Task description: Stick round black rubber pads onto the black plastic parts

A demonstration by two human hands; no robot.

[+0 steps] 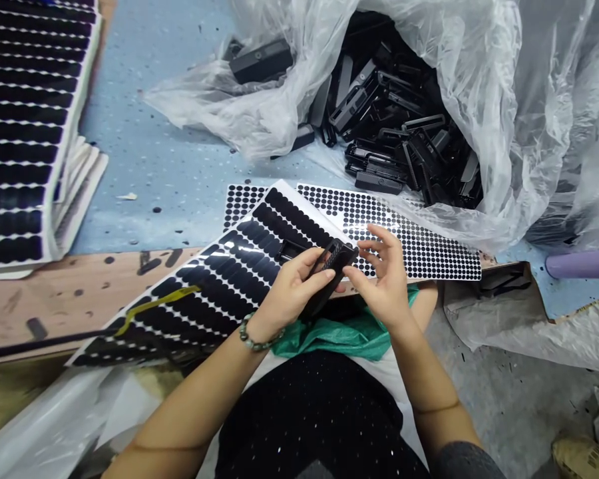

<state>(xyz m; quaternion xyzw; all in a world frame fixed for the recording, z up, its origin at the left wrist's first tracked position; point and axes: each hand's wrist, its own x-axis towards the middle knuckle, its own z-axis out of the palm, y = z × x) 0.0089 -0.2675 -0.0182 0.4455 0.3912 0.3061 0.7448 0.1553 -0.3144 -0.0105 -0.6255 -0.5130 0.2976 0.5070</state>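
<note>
Over the person's lap, a black plastic part [332,276] is held up in the left hand [292,293], whose fingers [312,269] are closed around it, with the part's far end sticking out past them. The right hand [384,279] is raised just beside it, its fingers [374,243] spread open and gripping nothing; its thumb comes very near the part's end, though whether they touch is hard to tell. A beaded bracelet [257,336] circles the left wrist, and a green cloth [339,339] lies in the lap below the hands.

Directly under the hands, a white-backed sheet of black round pads [234,279] lies slantwise, with a strip of yellow tape [160,306] across it. A second dotted sheet [419,243] lies partly beneath it on the blue bench [144,166]. Further ahead, a torn clear plastic bag [479,133] holds a heap of similar black plastic parts [384,126]. More pad sheets [24,133] are stacked at the far left, beside a wooden board [64,293].
</note>
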